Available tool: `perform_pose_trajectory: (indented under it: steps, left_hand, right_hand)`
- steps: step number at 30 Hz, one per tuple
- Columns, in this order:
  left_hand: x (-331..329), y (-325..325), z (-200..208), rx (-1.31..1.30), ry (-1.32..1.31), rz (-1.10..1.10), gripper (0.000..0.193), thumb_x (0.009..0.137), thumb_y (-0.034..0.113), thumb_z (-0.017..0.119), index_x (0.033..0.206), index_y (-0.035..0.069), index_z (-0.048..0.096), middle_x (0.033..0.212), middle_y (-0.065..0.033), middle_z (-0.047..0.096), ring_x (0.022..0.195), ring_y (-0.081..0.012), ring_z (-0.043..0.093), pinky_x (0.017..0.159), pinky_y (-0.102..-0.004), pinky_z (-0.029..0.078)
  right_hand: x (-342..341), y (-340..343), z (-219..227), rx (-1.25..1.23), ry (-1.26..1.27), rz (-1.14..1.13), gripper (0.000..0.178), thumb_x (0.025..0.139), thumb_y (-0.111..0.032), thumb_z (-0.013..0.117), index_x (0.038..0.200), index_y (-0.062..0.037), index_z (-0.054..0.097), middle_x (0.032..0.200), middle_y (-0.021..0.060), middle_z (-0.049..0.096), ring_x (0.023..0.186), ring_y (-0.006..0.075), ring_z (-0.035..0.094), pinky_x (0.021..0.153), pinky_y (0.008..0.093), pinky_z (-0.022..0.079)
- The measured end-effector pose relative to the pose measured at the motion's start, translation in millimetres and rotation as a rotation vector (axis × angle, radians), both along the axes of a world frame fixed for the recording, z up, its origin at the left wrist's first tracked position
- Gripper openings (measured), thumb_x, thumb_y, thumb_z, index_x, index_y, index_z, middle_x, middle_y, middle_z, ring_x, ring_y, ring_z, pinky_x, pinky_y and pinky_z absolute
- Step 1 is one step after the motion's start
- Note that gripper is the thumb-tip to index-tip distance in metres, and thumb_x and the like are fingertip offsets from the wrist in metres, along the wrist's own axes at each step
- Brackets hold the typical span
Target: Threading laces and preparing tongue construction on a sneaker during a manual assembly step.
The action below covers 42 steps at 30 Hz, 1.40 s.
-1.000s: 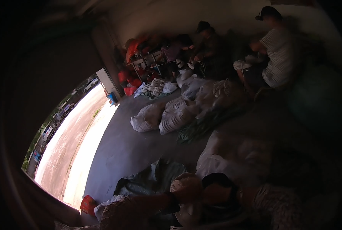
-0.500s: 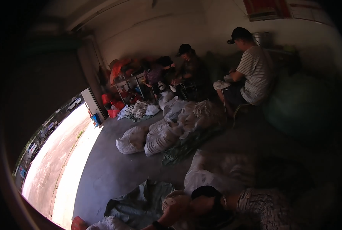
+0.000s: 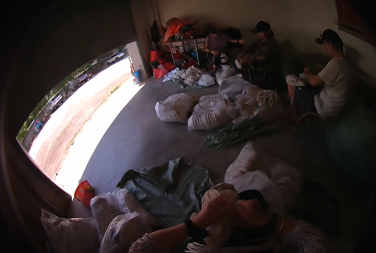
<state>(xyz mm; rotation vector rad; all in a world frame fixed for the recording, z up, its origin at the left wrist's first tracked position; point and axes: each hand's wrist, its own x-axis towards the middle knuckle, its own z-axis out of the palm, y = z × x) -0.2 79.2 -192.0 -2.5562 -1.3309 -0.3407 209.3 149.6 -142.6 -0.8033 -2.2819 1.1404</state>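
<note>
My left hand [image 3: 215,213], a black band at its wrist, is closed on a pale rounded bundle [image 3: 220,193] low in the view. Just right of it, my right hand [image 3: 252,212] is curled at the same bundle's side; its fingertips are hard to make out in the gloom. Dark material [image 3: 255,195] lies behind the right hand. Below the left wrist, pale strips [image 3: 198,247] fan out at the bottom edge. Beyond the hands, a dark green sheet [image 3: 164,181] is crumpled on the floor.
Filled clear bags [image 3: 118,211] and a red container [image 3: 83,192] stand at lower left. More filled bags [image 3: 215,111] lie mid-floor; another [image 3: 255,183] is beyond my hands. Three people sit at the back near a table [image 3: 183,41]. Left is a bright doorway [image 3: 91,114].
My view has turned left and down, so the room sits farther right and higher. More bags now show at lower left. Both hands stay at the pale bundle.
</note>
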Motion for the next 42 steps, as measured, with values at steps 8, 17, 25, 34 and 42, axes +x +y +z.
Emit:
perform_pose_trajectory:
  steps: [8, 17, 25, 34, 42]
  left_hand:
    - [7, -7, 35, -0.872, -1.766, 0.247, 0.028, 0.094, 0.019, 0.043, 0.113, 0.002, 0.053, 0.099, -0.0017, 0.051, 0.079, -0.0043, 0.047, 0.068, -0.0199, 0.04]
    - [9, -54, 38, -0.375, -1.544, 0.601, 0.019, 0.091, 0.0, 0.049, 0.107, -0.002, 0.06, 0.082, -0.0063, 0.065, 0.075, -0.0106, 0.06, 0.071, -0.0232, 0.048]
    - [6, -62, 37, -0.819, -1.541, 0.607, 0.006, 0.088, 0.002, 0.056, 0.092, -0.002, 0.059, 0.075, -0.003, 0.061, 0.065, -0.0082, 0.056, 0.061, -0.0217, 0.046]
    - [14, -65, 37, -0.549, -1.177, 0.503, 0.008, 0.079, 0.004, 0.066, 0.084, 0.0, 0.062, 0.078, -0.0075, 0.058, 0.064, -0.0136, 0.054, 0.059, -0.0249, 0.044]
    - [26, -69, 22, -0.448, -1.202, 0.66, 0.009, 0.082, 0.007, 0.066, 0.083, 0.0, 0.059, 0.071, -0.0059, 0.058, 0.063, -0.0109, 0.053, 0.058, -0.0255, 0.044]
  right_hand:
    - [170, 135, 47, -0.285, 1.015, -1.052, 0.023, 0.094, -0.026, 0.052, 0.097, -0.0045, 0.06, 0.074, 0.0041, 0.06, 0.066, 0.0124, 0.056, 0.063, 0.0257, 0.046]
    - [34, 48, 54, -0.676, 0.017, -0.073, 0.021, 0.094, -0.021, 0.05, 0.092, -0.0038, 0.061, 0.062, 0.0041, 0.061, 0.043, 0.0053, 0.045, 0.041, 0.0207, 0.036]
    - [-6, 16, 5, 0.324, -0.428, 0.334, 0.012, 0.087, -0.013, 0.056, 0.092, -0.0044, 0.062, 0.063, 0.0138, 0.06, 0.051, 0.0248, 0.059, 0.049, 0.0344, 0.046]
    - [-15, 9, 25, -0.854, 0.014, 0.053, 0.027, 0.096, -0.017, 0.045, 0.103, 0.0042, 0.06, 0.07, 0.006, 0.063, 0.044, 0.0076, 0.052, 0.043, 0.0196, 0.043]
    - [-27, -2, 18, -1.078, -0.117, 0.169, 0.031, 0.098, -0.02, 0.042, 0.112, 0.0041, 0.057, 0.063, 0.0066, 0.062, 0.041, 0.0115, 0.056, 0.037, 0.0196, 0.041]
